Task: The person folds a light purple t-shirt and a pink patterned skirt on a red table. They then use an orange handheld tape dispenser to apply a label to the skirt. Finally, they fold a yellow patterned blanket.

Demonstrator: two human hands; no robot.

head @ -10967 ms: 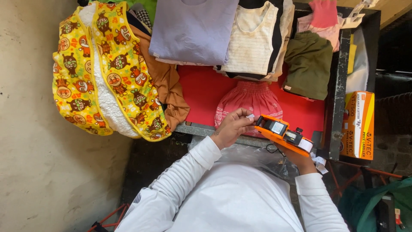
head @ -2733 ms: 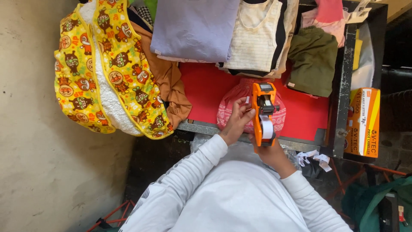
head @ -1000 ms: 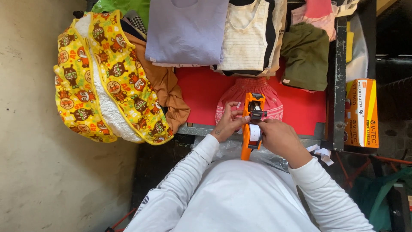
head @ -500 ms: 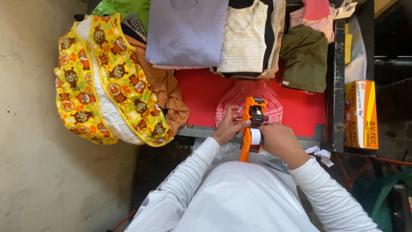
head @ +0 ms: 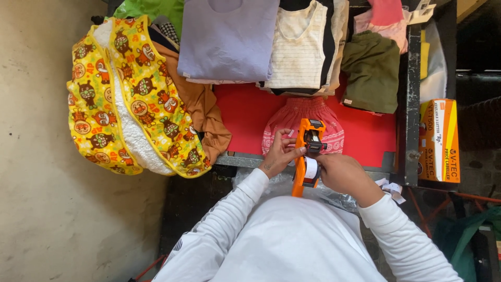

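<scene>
A red-topped table (head: 245,112) with a grey metal rim carries folded clothes along its far side, and over its left end hangs the biggest piece, a yellow padded garment (head: 130,99) printed with cartoon figures and lined with white fleece, with a brown cloth (head: 206,112) spilling out beside it. Next along the top lie a folded lilac top (head: 227,39), a cream ribbed vest with thin stripes (head: 297,49), an olive-green folded garment (head: 373,70) and, near the table's front edge, a small pink patterned skirt with a gathered waist (head: 326,117). To the right, beyond the dark metal frame, stands an orange and white cardboard box (head: 438,141). A few small white paper labels (head: 391,189) lie by the right wrist.

The person, in a white long-sleeved shirt, holds an orange plastic price-labelling gun (head: 307,156) upright over the table's front edge, just in front of the pink skirt, with a roll of white labels showing at its middle. The right hand (head: 342,173) is closed around the gun's handle and lower body, grasping it firmly. The left hand (head: 279,154) is beside the gun with its fingers loosely curled, the fingertips touching the gun's upper left side near the black dial, pinching at it rather than gripping the whole tool
</scene>
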